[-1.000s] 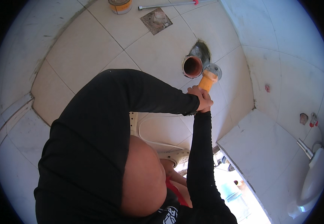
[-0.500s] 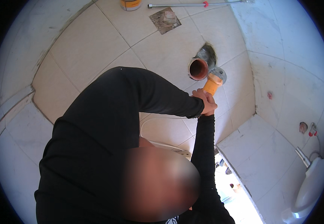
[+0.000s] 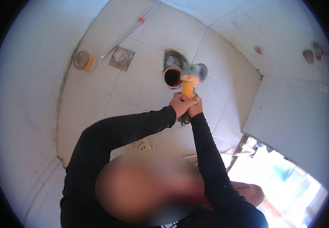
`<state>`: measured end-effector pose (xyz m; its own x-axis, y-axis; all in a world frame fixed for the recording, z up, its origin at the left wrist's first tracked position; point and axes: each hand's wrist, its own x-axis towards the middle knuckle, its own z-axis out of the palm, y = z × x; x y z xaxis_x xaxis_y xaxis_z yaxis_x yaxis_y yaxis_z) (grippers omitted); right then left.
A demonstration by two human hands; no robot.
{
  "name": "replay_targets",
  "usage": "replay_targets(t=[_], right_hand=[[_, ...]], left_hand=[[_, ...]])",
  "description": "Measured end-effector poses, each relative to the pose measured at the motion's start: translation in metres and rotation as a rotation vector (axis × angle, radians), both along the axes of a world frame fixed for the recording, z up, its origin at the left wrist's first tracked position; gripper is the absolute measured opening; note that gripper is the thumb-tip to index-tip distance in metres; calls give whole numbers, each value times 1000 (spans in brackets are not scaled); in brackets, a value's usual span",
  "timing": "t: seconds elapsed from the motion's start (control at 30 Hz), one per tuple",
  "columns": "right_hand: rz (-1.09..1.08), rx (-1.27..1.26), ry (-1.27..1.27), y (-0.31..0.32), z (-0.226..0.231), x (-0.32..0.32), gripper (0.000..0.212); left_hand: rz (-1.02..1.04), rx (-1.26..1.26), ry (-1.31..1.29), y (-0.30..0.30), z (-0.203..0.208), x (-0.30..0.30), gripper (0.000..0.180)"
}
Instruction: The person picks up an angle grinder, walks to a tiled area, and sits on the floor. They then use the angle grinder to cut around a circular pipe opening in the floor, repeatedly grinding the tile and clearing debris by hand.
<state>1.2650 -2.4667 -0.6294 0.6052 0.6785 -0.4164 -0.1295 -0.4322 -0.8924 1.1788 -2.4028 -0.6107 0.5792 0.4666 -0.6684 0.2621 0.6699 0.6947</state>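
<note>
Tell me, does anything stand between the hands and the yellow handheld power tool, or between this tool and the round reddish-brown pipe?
Nothing visible does. The left hand and right hand grip the yellow handheld power tool; its blurred grey disc is close beside the round reddish-brown pipe, though contact is unclear.

Beneath you, the pale tiled floor (image 3: 145, 85) carried a yellow-banded can (image 3: 85, 60) near the wall (image 3: 31, 79) and a hose (image 3: 124, 36) beside a rough square patch (image 3: 121, 59).
</note>
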Motion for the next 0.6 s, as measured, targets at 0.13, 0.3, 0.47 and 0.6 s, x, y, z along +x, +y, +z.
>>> replay_targets(t=[0.13, 0.3, 0.47, 0.6], right_hand=[[-18, -88, -224, 10, 0, -14, 50], [-88, -190, -259, 19, 11, -28, 42], [-82, -209, -168, 24, 24, -30, 40], [-21, -238, -78, 26, 30, -23, 40]], left_hand=[[-39, -94, -114, 13, 4, -11, 51], [-97, -144, -168, 24, 8, -22, 33], [-41, -209, -106, 24, 12, -24, 39], [-11, -236, -61, 26, 15, -21, 39]])
